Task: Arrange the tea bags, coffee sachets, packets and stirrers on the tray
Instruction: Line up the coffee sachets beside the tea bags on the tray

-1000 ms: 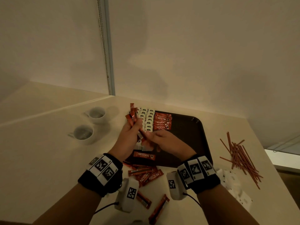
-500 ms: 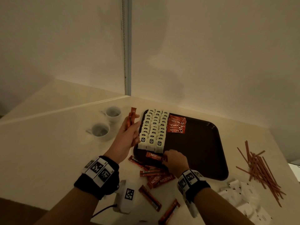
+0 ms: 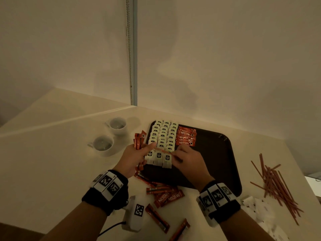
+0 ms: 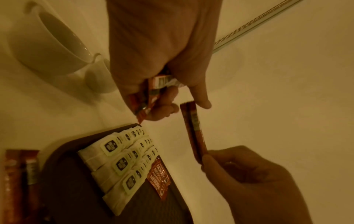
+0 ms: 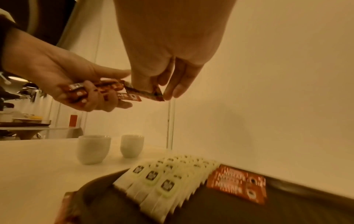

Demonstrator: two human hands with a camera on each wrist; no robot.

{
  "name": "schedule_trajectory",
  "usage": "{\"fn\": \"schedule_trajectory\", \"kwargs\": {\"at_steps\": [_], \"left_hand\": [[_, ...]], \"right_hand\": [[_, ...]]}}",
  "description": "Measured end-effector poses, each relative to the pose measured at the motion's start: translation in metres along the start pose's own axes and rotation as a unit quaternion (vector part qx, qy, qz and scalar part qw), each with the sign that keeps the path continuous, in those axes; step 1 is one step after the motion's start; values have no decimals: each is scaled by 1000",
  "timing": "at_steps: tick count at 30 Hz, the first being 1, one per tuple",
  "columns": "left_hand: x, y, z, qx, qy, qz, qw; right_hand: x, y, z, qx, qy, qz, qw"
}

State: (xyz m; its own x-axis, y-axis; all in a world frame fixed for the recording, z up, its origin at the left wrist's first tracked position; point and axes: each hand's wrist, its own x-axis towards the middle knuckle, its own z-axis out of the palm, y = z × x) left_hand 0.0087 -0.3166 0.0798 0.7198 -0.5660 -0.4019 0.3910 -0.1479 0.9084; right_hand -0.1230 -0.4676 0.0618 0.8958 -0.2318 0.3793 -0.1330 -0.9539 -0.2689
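The left hand (image 3: 133, 159) clasps a bundle of coffee sachets (image 3: 138, 141) in curled fingers; the right hand (image 3: 188, 161) pinches one end of a single sachet (image 4: 193, 131), whose other end reaches the left thumb, so this looks like a hand-over into the bundle, or out of it; the two hands hover just over the near edge of the tea bags (image 3: 163, 140); those lie in three neat overlapping rows on the left part of the tray (image 3: 217, 153), directly below and beyond both hands; a short stack of sachets (image 3: 186, 137) sits beside them, just beyond the right hand; that much seems done; the rest of the tray is bare; left to place, by my reading: the bundle in hand, the loose sachets (image 3: 165, 195) on the table (image 3: 52, 171) toward the wrists, the white packets (image 3: 260, 211) and the stirrers (image 3: 276, 183) well off to the right of the right hand; roughly the halfway mark, perhaps less.
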Motion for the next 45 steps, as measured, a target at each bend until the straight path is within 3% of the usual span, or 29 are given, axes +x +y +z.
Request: {"fn": "schedule_trajectory", "kwargs": {"at_steps": [3,4,6,8,11,16,20,24,28,33,36,38,42,45], "left_hand": [[5,7,11,2,-26,0,1000],[7,11,14,1,-32,8,999],[12,17,19,3,-36,33,999],[17,20,23,31,-31,61,997],[23,21,33,75,-26,97,992],[29,22,45,79,-34,110,990],[38,18,47,85,-20,97,991],[47,12,51,12,-4,67,998],[59,10,56,15,20,56,998],[75,11,58,27,-17,34,999],[86,16,58,15,-65,-25,997],[92,17,53,-61,-91,-76,991],[102,15,38,-160,-103,-129,973],[106,13,33,-160,-100,-129,974]], "right_hand": [[8,4,-11,-24,40,-54,997],[11,6,-13,1,36,-34,999],[16,10,-19,126,23,78,989],[22,8,-25,289,-6,201,936],[35,4,-31,472,-36,282,834],[43,12,-26,473,-25,278,836],[44,22,-27,534,-29,306,788],[44,37,-25,500,5,331,801],[45,51,-22,526,-7,326,785],[48,69,-17,384,-67,306,869],[50,95,-13,364,-21,348,864],[47,118,-9,321,-10,371,871],[35,153,9,215,-108,377,894],[31,161,23,213,-170,392,879]]}}
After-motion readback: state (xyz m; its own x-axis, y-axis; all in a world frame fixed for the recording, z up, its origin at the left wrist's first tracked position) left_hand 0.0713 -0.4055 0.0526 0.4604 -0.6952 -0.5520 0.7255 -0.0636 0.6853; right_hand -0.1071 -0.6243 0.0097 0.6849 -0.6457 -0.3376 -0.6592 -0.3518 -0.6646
